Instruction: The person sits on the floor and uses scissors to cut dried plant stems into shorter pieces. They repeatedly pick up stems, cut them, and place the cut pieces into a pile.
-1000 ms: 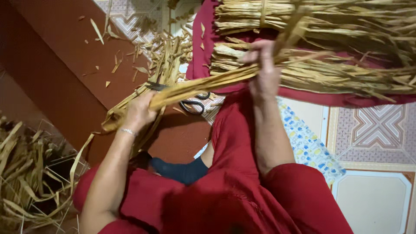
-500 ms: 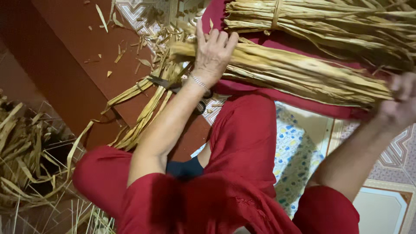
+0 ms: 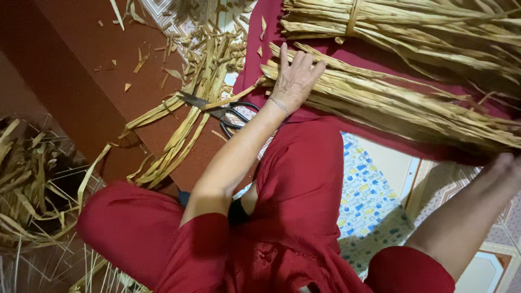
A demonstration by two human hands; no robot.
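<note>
Bundle of long dry tan leaf strips (image 3: pixel 391 106) lies across red cloth (image 3: pixel 347 51): light, brittle, loose. Left hand (image 3: pixel 293 81) flat on it, fingers spread; right hand (image 3: pixel 502 163) blurred, grip unclear. Hold mid-bundle w/ both.

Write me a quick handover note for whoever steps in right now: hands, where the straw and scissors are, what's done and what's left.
Left hand: flat, fingers spread, pressing on the loose bundle of dried leaf strips across the lap.
Right hand: at the bundle's far end, blurred; grip cannot be told.
Tied bundle: lies behind, bound with a strip.
Scissors: on the floor, under loose strips.
Done: one bundle tied.
Left: the lap bundle is not yet tied.
</note>
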